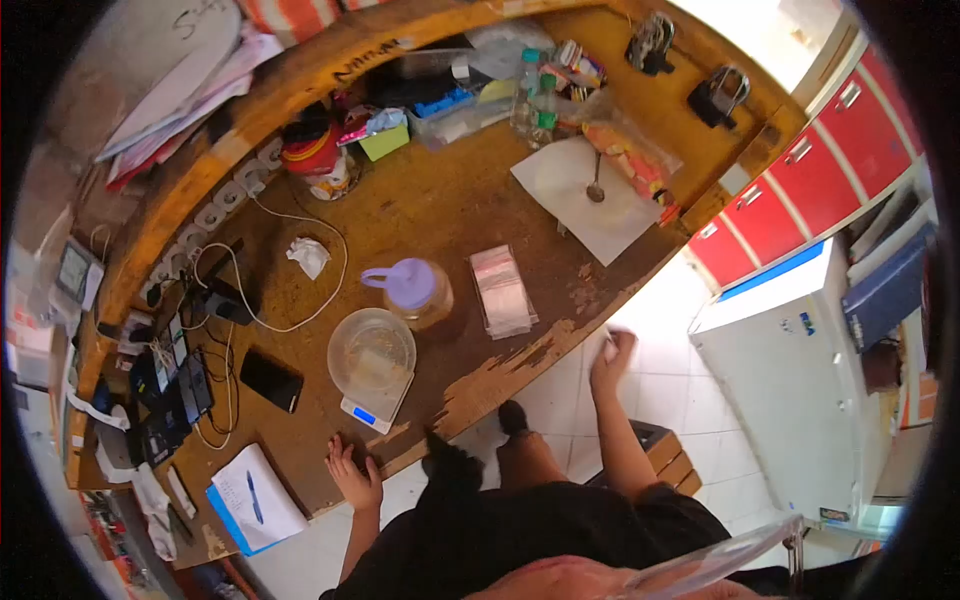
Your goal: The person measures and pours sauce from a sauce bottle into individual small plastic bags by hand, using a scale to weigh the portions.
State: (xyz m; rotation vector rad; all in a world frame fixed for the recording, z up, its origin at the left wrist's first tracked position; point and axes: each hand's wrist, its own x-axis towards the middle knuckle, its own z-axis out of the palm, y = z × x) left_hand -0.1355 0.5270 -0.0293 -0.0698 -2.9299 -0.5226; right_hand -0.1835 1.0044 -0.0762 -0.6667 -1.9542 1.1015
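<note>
My left hand [353, 473] rests on the table's near edge with its fingers spread, holding nothing. Closest to it is a digital kitchen scale [385, 408] with a lit blue display, which carries a round clear bowl [345, 340]. My right hand [613, 362] is off the table's edge, over the floor. Its fingers are curled, and a small whitish bit shows at them that I cannot make out. Behind the scale stands a jar with a lilac lid [410, 284]. A stack of small clear plastic bags [503, 290] lies to its right.
A spoon [596, 190] lies on white paper [560, 180] at the right. A phone [271, 380], a notebook [275, 500] with a pen [255, 498], and a white cable [345, 250] lie left. Red lockers [770, 212] and a white cabinet [780, 370] stand right of the table.
</note>
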